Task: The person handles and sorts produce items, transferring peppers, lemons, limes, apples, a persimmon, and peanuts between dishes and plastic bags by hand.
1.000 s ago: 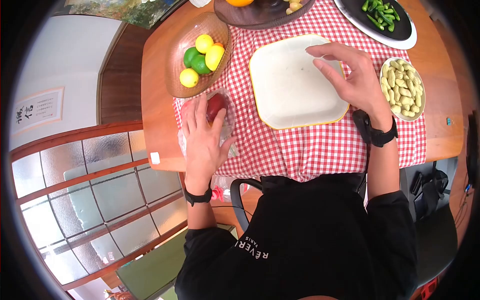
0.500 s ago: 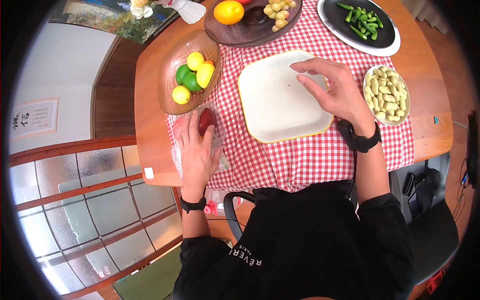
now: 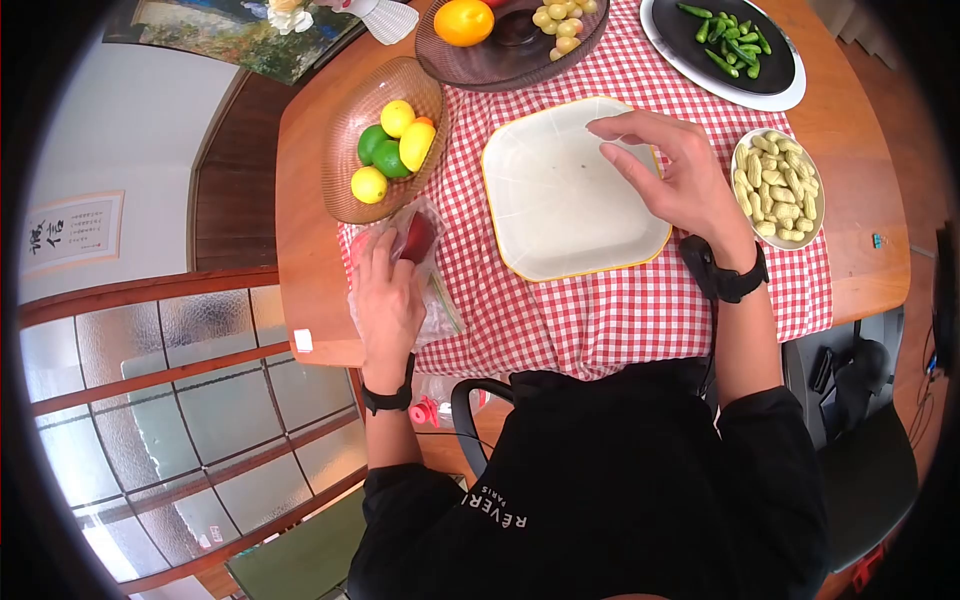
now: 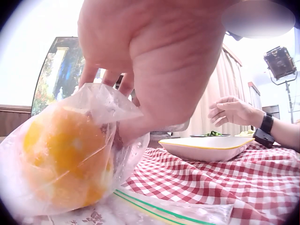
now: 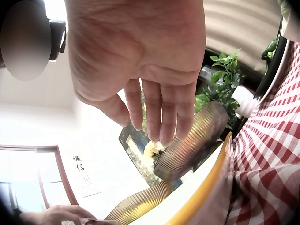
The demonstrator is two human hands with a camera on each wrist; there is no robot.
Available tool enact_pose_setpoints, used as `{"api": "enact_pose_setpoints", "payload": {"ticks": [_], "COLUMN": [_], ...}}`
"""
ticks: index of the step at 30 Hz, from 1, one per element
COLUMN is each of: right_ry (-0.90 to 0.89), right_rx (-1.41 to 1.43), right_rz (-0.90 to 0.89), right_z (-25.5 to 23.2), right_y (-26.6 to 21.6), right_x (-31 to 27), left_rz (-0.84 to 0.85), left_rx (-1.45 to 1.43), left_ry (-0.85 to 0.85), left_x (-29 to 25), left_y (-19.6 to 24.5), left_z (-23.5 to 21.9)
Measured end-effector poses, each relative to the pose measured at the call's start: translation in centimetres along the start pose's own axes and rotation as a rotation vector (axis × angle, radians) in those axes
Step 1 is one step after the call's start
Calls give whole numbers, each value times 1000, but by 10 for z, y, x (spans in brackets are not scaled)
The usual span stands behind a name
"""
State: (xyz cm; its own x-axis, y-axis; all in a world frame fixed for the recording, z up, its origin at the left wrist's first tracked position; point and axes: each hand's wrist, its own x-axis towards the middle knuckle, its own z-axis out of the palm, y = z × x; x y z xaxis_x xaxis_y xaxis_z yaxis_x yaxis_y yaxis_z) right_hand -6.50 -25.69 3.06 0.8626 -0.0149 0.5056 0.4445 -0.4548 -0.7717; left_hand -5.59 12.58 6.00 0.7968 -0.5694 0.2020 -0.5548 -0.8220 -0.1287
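Note:
At the table's left front lies a clear zip bag [image 3: 441,308] with a dark red fruit [image 3: 420,238] in it. My left hand [image 3: 390,305] grips the bag from above, fingers bent over it. The left wrist view shows a round yellow-orange fruit [image 4: 65,157] through the plastic, with the thumb beside it and the green zip strip [image 4: 161,211] lying on the cloth. Over the right side of a white dish [image 3: 570,220] with a yellow rim hovers my right hand [image 3: 685,185], thumb and fingers apart, holding nothing.
A brown glass bowl [image 3: 340,150] of lemons and limes stands behind the bag. Farther back is a dark glass bowl [image 3: 490,75] with an orange and grapes. To the right are a black plate [image 3: 690,50] of green peppers and a bowl of peanuts [image 3: 778,190]. A checked cloth [image 3: 640,325] lies underneath.
My left hand's fingers have gone from fairly straight to bent over the bag, which is drawn in under them. The right hand keeps its pose above the dish. The head view has shifted.

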Motion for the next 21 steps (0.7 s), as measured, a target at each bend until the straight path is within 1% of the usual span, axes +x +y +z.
{"api": "enact_pose_setpoints", "payload": {"ticks": [2, 4, 8, 9, 10, 11, 15, 17, 18, 19, 20, 21], "right_ry": [11, -29, -30, -14, 1, -2, 2, 6, -2, -10, -10, -6], "right_rx": [2, 32, 28, 17, 6, 8, -10, -16, -19, -22, -22, -18], "right_rz": [-23, 95, 90, 44, -1, -1, -13, -20, -3, 15, 14, 4], "right_z": [0, -2, -1, 0, 1, 1, 3, 4, 4, 3, 3, 4], "right_y": [-1, -7, -5, -2, 0, 0, 0, 0, 0, -1, 0, 1], "right_x": [0, 0, 0, 0, 0, 0, 0, 0, -1, -1, -1, 0], "left_rz": [-7, -1, 0, -2, -17, -32, -61, -46, -47, -38, -28, -28], "left_rx": [-15, -12, -40, -39, -51, -64, -86, -104, -103, -96, -89, -89], "left_ry": [96, 129, 215, 215, 254, 293, 345, 432, 433, 474, 514, 515], "left_x": [-3, -4, -11, -13, -15, -17, -19, -18, -19, -20, -20, -19], "left_y": [-5, -7, -16, -18, -20, -22, -25, -28, -30, -33, -36, -37], "left_z": [3, 2, 4, 4, 4, 3, -3, -4, -4, -4, -5, -7]}}
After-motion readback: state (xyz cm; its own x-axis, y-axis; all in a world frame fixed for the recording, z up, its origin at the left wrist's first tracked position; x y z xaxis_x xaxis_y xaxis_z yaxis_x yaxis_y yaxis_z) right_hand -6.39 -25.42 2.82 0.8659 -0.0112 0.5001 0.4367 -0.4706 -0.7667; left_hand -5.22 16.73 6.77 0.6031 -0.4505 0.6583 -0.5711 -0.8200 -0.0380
